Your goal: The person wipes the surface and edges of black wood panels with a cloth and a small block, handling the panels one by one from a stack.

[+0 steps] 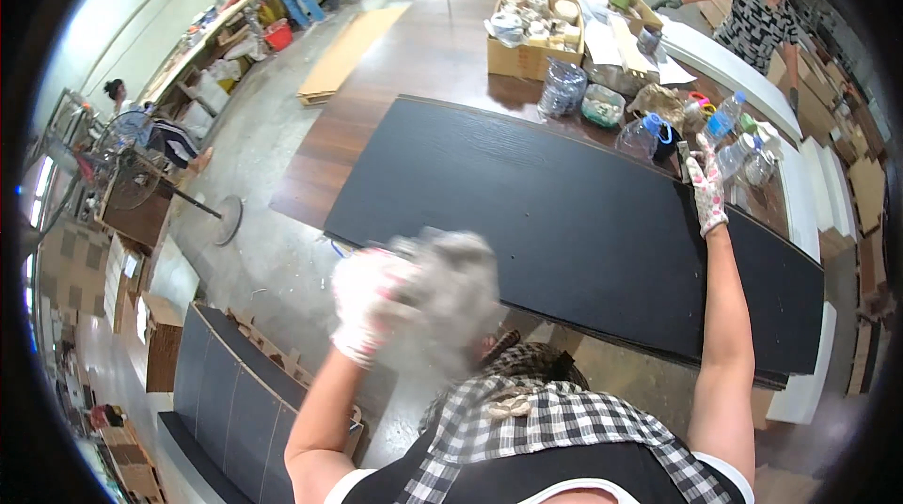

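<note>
My left hand (369,305), in a white glove with pink marks, grips a grey rag (456,283). Both are smeared by motion and held up in front of the near edge of a black board (527,212). The board lies flat on a brown wood-grain table. Across it reaches my right arm. My right hand (707,186), in a matching glove, is at the board's far edge beside the plastic bottles. A small dark, narrow piece (684,163) shows against its fingers; its kind is hidden.
Open cardboard boxes (532,57), a clear bottle with a blue cap (641,135) and another bottle (724,118) stand along the table's far side. A person (760,20) works at the far right. A fan (226,220) stands on the left floor, and dark panels (221,382) lie lower left.
</note>
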Demonstrator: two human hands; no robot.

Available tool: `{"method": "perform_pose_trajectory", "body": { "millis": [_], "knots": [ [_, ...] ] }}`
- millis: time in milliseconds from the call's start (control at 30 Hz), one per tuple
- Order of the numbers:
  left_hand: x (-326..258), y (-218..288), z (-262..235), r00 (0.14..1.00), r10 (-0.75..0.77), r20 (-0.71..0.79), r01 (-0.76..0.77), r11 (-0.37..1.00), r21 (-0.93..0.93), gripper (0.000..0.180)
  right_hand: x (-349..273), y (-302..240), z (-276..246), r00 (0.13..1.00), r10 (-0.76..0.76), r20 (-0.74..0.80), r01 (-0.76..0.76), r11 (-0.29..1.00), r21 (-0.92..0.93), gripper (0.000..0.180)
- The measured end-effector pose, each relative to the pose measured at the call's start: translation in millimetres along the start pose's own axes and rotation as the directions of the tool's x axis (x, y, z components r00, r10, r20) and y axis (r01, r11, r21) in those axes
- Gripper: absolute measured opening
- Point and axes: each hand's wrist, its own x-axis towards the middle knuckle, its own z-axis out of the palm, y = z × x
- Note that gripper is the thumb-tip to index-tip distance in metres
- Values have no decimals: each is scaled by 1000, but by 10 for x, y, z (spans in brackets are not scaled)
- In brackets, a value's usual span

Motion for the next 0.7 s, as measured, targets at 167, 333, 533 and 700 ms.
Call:
{"method": "perform_pose_trajectory", "body": {
  "millis": [167,333,533,700],
  "knots": [
    [70,1218,741,888,246,389,-300,950,84,58,-184,35,77,1000,7,6,-7,999,38,56],
    [180,1728,1004,820,195,539,-330,930,164,65,-528,-317,123,998,-63,-26,59,988,-144,61],
    [445,1942,926,715,265,647,-483,856,183,57,-640,-559,-467,1000,3,-24,0,995,101,57],
    [769,1931,517,676,272,685,-514,840,173,62,-1083,-1830,-1352,993,-80,84,83,996,-28,51]
  ]
}}
